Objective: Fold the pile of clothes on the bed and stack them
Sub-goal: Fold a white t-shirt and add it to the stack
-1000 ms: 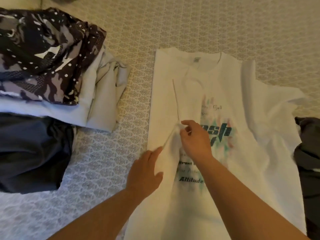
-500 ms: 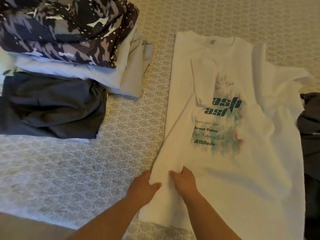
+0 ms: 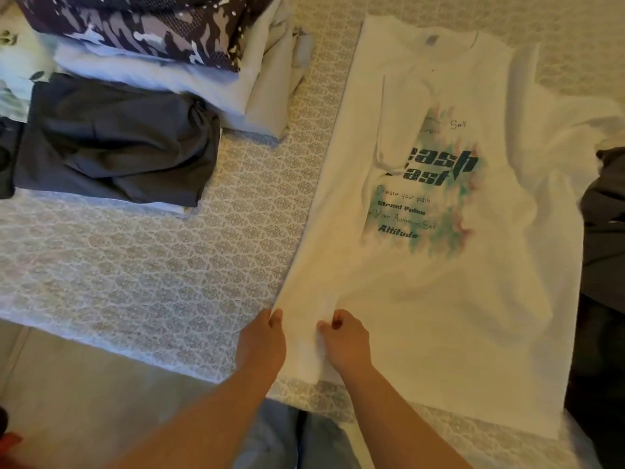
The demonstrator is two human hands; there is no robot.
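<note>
A white T-shirt (image 3: 439, 282) lies spread front-up on the bed (image 3: 169, 265), which is covered in a pale sheet with a small repeating lace-like pattern. The shirt's collar points away from the person and its hem lies near the bed's near edge. Its chest carries a print of dark lettering over smeared green and pink colour. The shirt's left side has been turned in over the front, so that a long straight fold runs from the shoulder down to the hem, and a sleeve edge lies across the print. The left hand (image 3: 262, 340) grips the outer edge of that folded strip close to the hem, its fingers curled round the cloth. The right hand (image 3: 345, 336) is just beside it, fingers curled and pinching the inner edge of the same strip, with a narrow band of white cloth between the two hands. Well apart from the shirt, at the far left of the bed, stands a stack of folded clothes: a dark camouflage-patterned garment (image 3: 142, 25) on top of pale cream folded pieces (image 3: 267, 82), and in front of these a folded dark grey garment (image 3: 115, 143). At the right edge of the view a heap of dark unfolded cloth (image 3: 605, 231) lies touching the shirt's right side. Below the bed's edge the person's light blue trousers (image 3: 291, 438) show between the forearms.
</note>
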